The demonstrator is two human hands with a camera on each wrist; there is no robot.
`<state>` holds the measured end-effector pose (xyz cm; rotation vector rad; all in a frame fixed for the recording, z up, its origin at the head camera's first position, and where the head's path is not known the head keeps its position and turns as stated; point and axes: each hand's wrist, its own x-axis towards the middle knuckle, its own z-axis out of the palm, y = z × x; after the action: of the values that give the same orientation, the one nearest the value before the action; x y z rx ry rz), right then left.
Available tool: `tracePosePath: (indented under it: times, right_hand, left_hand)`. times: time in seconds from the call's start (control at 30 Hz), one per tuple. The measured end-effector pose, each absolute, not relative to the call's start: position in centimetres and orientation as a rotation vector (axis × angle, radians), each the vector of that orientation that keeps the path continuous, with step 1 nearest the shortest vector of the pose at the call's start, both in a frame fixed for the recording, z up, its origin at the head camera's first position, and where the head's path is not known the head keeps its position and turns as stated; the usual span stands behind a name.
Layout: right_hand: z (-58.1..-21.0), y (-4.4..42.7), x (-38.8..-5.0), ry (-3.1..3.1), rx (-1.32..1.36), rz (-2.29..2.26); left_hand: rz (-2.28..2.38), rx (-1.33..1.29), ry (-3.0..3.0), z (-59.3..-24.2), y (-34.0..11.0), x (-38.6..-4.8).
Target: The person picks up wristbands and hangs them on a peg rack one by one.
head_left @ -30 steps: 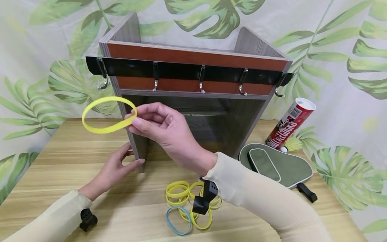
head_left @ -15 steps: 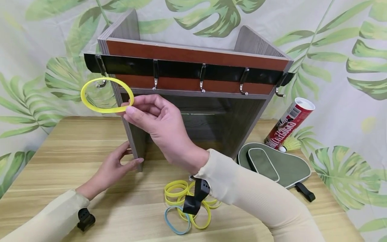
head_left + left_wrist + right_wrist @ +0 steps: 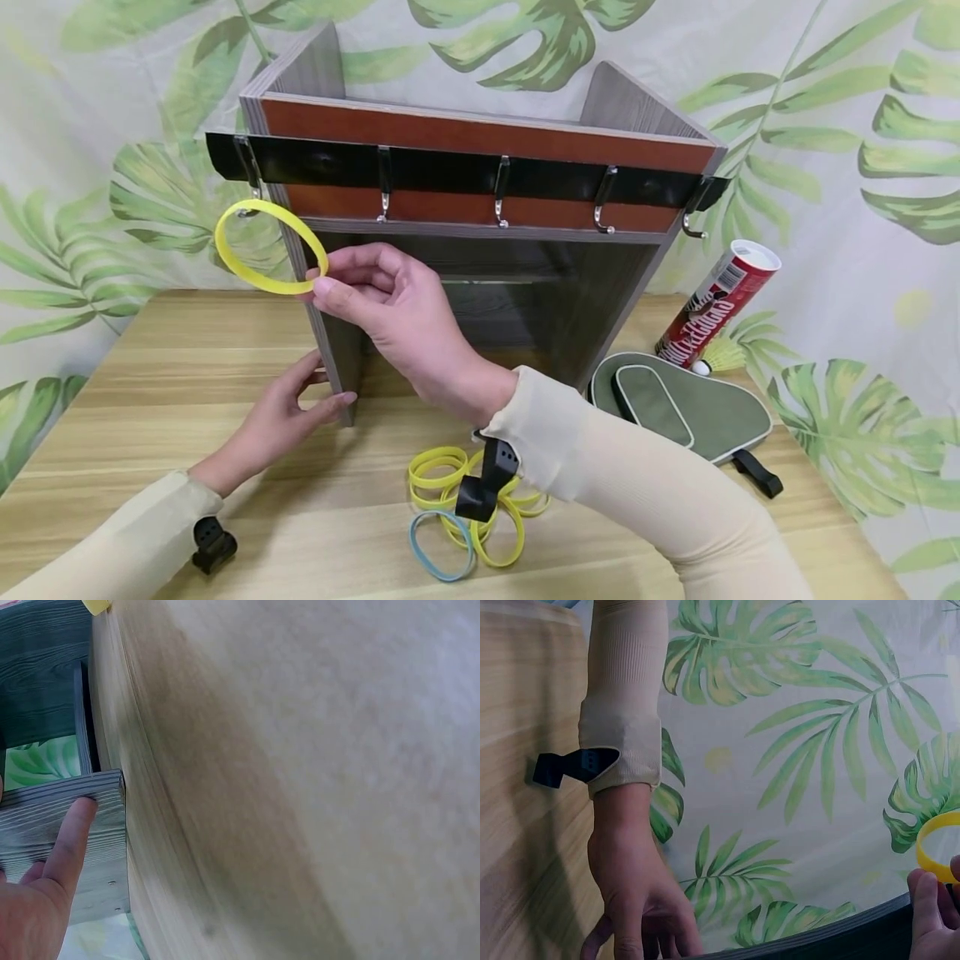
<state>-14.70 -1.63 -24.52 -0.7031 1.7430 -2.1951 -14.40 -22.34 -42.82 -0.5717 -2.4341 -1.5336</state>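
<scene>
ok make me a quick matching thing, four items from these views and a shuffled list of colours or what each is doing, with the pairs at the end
1. right hand
2. tube
3. left hand
4. flat case

a. touches a grey side panel
b. green with pale trim
c. pinches a yellow band
d. mostly red, white at its upper end

Pairs: 1-c, 2-d, 3-a, 4-b
</scene>
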Motion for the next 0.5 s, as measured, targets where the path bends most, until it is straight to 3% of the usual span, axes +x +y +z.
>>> tracePosePath:
  times: [0.5]
  right_hand:
    - [-26.5, 1.0, -14.8, 1.804, -0.67, -1.938]
  left_hand:
    - [-1.532, -0.549, -2.438, -42.8, -22.2, -14.4]
